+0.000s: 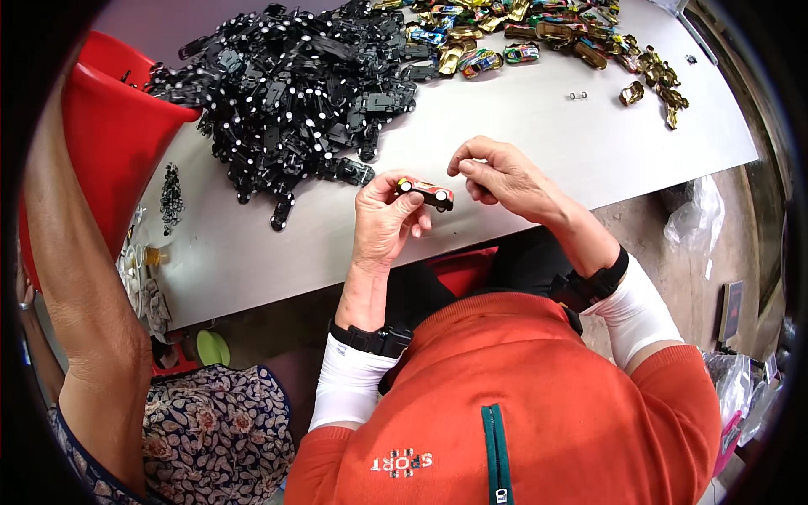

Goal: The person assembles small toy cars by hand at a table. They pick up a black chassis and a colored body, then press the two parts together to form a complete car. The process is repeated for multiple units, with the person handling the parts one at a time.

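Note:
Between the thumb and fingers of my left hand [381, 223] is a small toy car [425, 193], red and yellow above, with a dark base and white-hubbed wheels. It is held side-on above the table's near edge. Just right of it, apart from the car, my right hand [505, 181] is raised with its fingers curled in. Whether anything small sits in those fingers is hidden. Beyond my hands lies a large heap of black toy car chassis [295, 93] with white-hubbed wheels. To its right spreads a pile of shiny gold and coloured car bodies [480, 61].
At the left, a co-worker's arm [84, 278] reaches around a red tub [118, 109] tipped toward the chassis heap. A small cluster of black parts [171, 200] and a wheel-and-axle piece [577, 96] lie on the pale table [539, 126]. A clear plastic bag [697, 215] is at the right.

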A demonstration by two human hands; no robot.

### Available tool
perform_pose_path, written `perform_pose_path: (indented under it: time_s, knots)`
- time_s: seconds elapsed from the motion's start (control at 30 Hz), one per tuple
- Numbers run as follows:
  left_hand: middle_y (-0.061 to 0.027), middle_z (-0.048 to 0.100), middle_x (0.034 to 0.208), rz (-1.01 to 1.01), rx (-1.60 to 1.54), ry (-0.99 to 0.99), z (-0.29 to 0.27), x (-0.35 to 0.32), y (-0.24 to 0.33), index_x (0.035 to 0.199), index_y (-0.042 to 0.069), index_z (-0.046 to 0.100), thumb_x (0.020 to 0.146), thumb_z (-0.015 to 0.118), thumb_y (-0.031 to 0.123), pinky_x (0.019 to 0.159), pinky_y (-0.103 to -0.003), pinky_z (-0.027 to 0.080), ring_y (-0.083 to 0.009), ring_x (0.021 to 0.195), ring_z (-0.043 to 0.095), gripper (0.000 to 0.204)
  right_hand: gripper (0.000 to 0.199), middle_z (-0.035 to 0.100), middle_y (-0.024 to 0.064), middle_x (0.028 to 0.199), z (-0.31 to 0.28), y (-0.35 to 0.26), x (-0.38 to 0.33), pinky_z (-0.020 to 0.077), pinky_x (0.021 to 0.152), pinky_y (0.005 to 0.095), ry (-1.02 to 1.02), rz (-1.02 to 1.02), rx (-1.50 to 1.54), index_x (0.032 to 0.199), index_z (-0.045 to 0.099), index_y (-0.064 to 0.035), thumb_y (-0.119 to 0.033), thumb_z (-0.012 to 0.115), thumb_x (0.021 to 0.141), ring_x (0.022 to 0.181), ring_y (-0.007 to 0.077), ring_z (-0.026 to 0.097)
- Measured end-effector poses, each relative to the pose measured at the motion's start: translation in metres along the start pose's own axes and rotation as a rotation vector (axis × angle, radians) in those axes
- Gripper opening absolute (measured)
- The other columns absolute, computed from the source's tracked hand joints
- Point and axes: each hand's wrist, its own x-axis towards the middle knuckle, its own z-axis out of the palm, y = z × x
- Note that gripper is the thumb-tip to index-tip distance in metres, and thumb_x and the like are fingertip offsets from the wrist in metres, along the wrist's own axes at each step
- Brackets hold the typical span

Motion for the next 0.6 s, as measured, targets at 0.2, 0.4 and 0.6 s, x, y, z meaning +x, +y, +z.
perform_pose_path:
  time_s: [0.2,0.4,0.6]
  knots:
    - [-0.0176,0.066,0.086,0.029,0.077,0.128,0.003,0.003,-0.005,0.096,0.000,0.058,0.085,0.063,0.006,0.040,-0.021,0.046,-0.0164,0.050,0.059,0.013,0.025,0.060,0.0027,0.072,0.002,-0.009,-0.016,0.0471,0.052,0.0198,-0.024,0.084,0.029,0.111,0.062,0.0022,-0.004,0.057,0.087,0.061,0.0060,0.055]
    - [-0.0173,0.066,0.087,-0.010,0.057,0.128,0.010,0.004,0.001,0.094,-0.002,0.059,0.086,0.062,0.006,0.041,-0.021,0.047,-0.0152,0.050,0.059,0.012,0.025,0.062,0.0022,0.077,0.004,0.003,-0.010,0.0452,0.051,0.0185,-0.084,0.050,0.160,0.111,0.060,0.0021,-0.005,0.059,0.087,0.060,0.0072,0.058]
    - [-0.0149,0.066,0.082,-0.023,0.026,0.131,0.006,0.005,-0.001,0.092,-0.003,0.058,0.086,0.062,0.006,0.041,-0.021,0.047,-0.0157,0.050,0.059,0.011,0.013,0.060,0.0021,0.076,0.007,0.001,-0.005,0.0494,0.055,0.0199,-0.063,0.033,0.154,0.097,0.062,0.0014,-0.002,0.059,0.085,0.062,0.0062,0.056]
